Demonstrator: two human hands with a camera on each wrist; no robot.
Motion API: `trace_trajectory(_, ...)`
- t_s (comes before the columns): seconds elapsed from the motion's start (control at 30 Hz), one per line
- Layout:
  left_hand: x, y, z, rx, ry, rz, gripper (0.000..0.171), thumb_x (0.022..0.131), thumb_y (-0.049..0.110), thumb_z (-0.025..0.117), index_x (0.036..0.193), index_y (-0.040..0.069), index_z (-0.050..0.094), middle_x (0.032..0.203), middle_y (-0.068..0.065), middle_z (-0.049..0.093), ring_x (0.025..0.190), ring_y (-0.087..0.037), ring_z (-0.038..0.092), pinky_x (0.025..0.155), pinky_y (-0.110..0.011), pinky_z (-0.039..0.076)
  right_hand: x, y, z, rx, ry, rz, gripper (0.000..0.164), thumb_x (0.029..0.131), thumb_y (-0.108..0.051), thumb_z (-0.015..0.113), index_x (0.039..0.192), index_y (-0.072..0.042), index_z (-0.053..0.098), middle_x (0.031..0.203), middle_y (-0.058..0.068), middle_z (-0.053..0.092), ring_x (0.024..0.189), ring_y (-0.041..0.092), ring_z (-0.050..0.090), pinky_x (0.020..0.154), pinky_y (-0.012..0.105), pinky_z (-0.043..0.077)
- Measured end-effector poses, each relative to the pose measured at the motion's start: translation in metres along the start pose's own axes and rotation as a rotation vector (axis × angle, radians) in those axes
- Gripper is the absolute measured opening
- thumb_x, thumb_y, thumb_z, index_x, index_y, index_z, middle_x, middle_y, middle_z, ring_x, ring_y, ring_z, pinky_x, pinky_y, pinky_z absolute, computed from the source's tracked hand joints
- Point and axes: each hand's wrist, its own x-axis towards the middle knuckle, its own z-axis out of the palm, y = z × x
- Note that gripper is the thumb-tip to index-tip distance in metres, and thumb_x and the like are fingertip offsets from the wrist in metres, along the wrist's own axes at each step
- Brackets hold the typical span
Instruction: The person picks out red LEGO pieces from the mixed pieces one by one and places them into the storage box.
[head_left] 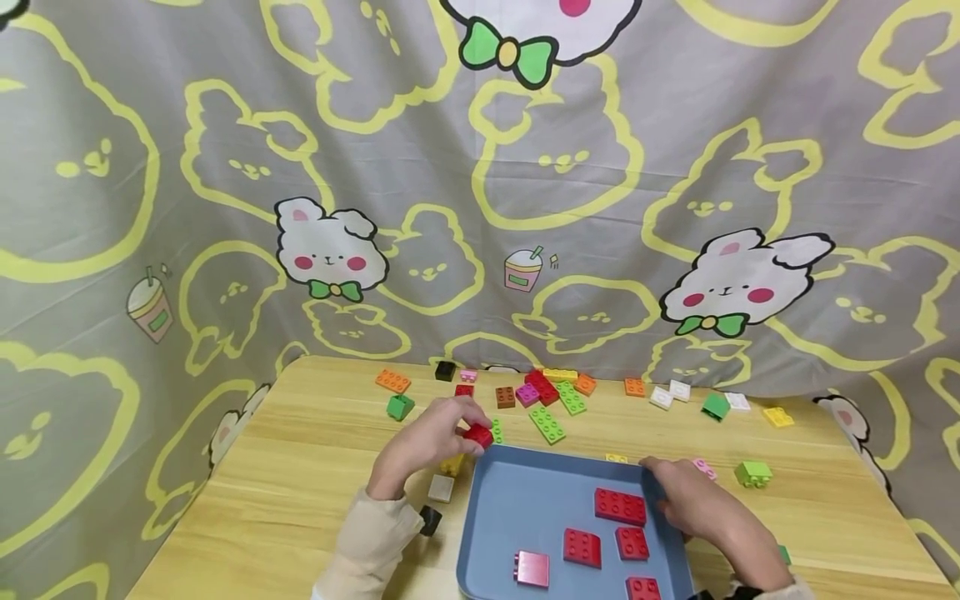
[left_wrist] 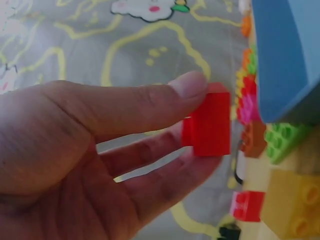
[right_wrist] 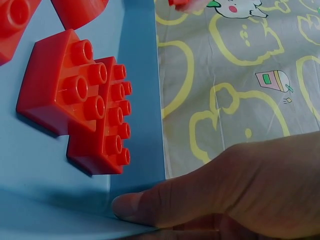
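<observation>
My left hand (head_left: pixel 429 440) pinches a red toy brick (head_left: pixel 478 436) between thumb and fingertips, just off the back left corner of a blue tray (head_left: pixel 517 492). Seen from the left wrist, the red brick (left_wrist: pixel 212 125) has its stud side toward the palm. At the tray's back right corner my right hand (head_left: pixel 693 500) grips the rim. The right wrist view shows its thumb (right_wrist: pixel 132 204) inside the wall, with the other fingers mostly hidden behind it. Several red bricks lie in the tray, among them a long one (head_left: pixel 619 506) and a smooth-faced one (head_left: pixel 532 568) on its side.
Loose bricks lie along the table's back edge, including a lime brick (head_left: pixel 547 425), a brown brick (head_left: pixel 506 397) and an orange brick (head_left: pixel 393 381). Left of the tray are a white brick (head_left: pixel 441 488) and a black piece (head_left: pixel 430 521). A patterned curtain (head_left: pixel 427 167) hangs behind.
</observation>
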Motion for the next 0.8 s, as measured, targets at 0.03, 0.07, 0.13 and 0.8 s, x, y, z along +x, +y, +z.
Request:
trace_trajectory(0.03,-0.001,0.004,0.000,0.005,-0.018,0.007,0.026,0.077,0.007,0.081,0.102,0.008,0.075,0.100,0.003,0.064,0.090,-0.016,0.057,0.079,-0.033,0.053,0.000,0.000,0.000,-0.002,-0.001,-0.001,0.051,0.081,0.013,0.067,0.129,0.006,0.053,0.113,0.026,0.058,0.071,0.019,0.063,0.044,0.027,0.053)
trace_trajectory(0.07,-0.002,0.007,0.000,0.003,-0.036,0.018,0.025,0.076,0.006,0.081,0.101,0.009,0.075,0.098,0.003,0.064,0.088,-0.016,0.057,0.078,-0.032,0.053,0.000,0.000,0.000,-0.005,-0.002,-0.001,0.051,0.081,0.013,0.068,0.129,0.006,0.053,0.113,0.026,0.058,0.071,0.019,0.063,0.044,0.027,0.053)
trace_trajectory(0.13,-0.004,0.014,0.001,0.001,-0.069,0.046,0.023,0.075,0.005,0.082,0.098,0.009,0.076,0.096,0.002,0.064,0.086,-0.016,0.057,0.076,-0.031,0.053,0.000,0.000,0.000,-0.007,-0.002,-0.001,0.051,0.080,0.013,0.068,0.128,0.006,0.053,0.112,0.025,0.058,0.072,0.019,0.062,0.043,0.027,0.053)
trace_trajectory(0.8,-0.012,0.059,0.049,0.189,-0.494,-0.076,0.025,0.066,0.000,0.086,0.073,0.018,0.070,0.070,0.010,0.059,0.064,-0.005,0.052,0.053,-0.019,0.047,-0.001,0.002,-0.001,0.008,0.019,-0.020,0.051,0.081,0.013,0.068,0.128,0.004,0.054,0.111,0.023,0.059,0.073,0.020,0.062,0.045,0.027,0.053)
